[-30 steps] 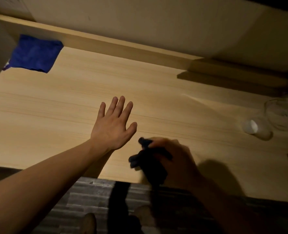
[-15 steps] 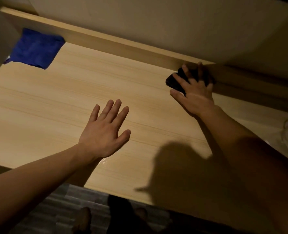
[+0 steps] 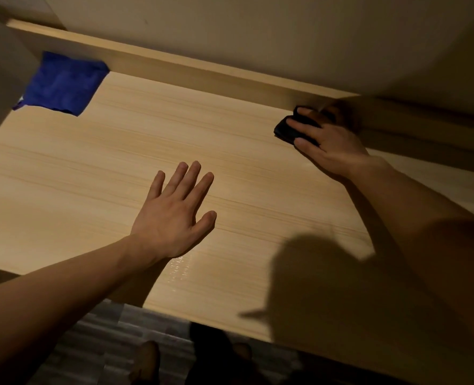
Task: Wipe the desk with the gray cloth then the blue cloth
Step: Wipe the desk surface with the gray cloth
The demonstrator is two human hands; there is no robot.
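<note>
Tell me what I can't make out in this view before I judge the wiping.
Head view only:
- Gray cloth: mostly covered by the right hand; looks near black in the dim light.
- Right hand fingers: far ones blurred in shadow.
- Blue cloth: left edge hidden by a pale panel.
- Desk: right side in shadow, cut off by the frame.

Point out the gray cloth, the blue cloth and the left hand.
gray cloth (image 3: 285, 131): head view, on its dark left end showing past the right hand's fingers.
blue cloth (image 3: 61, 86): head view, middle of the cloth, far left of the desk.
left hand (image 3: 172, 218): head view, back of the hand.
</note>
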